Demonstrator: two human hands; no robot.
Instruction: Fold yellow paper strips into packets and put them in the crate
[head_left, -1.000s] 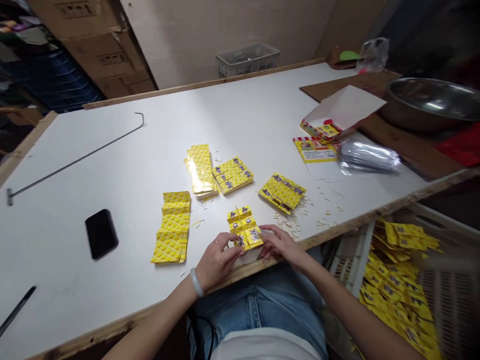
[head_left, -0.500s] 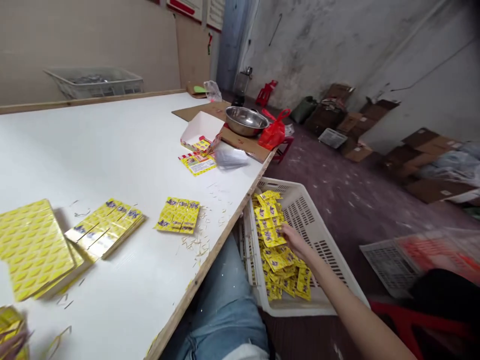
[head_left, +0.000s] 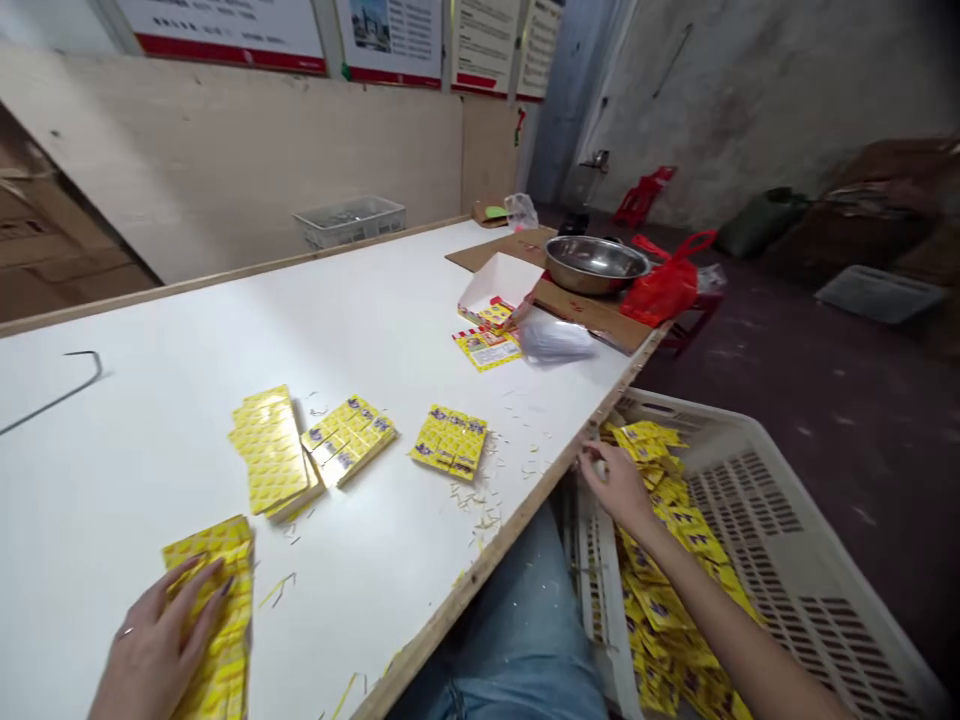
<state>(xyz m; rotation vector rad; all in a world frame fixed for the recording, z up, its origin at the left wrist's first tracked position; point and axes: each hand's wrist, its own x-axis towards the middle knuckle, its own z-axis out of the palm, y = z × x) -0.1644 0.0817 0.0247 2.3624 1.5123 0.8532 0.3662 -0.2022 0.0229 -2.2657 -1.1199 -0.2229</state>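
Note:
On a thick stack of yellow printed sachet sheets point(head_left: 229, 615) at the near left rests my left hand point(head_left: 161, 635), its fingers apart across the top; the thumb is hidden. My right hand point(head_left: 619, 485) is at the table's edge, above the rim of a white plastic basket. Its fingers are loosely bent and nothing shows in them. The basket point(head_left: 757, 470) holds many yellow sachets point(head_left: 675, 570). On the table lie a small set of joined sachets point(head_left: 451, 440), a stack of cut sachets point(head_left: 349, 437) and a taller pile of yellow sheets point(head_left: 274, 450).
Thin trimmings point(head_left: 480, 505) litter the white table point(head_left: 360, 330) along its wooden edge. Farther back are an open carton point(head_left: 499, 285), clear plastic sleeves point(head_left: 555, 340), a steel bowl point(head_left: 596, 262) and a red bag point(head_left: 667, 285). A bent metal rod point(head_left: 67, 390) lies at left.
My right hand has let go of the yellow sachets in the basket and moved up to the table's edge. The view has swung left, bringing my left hand and its stack into sight.

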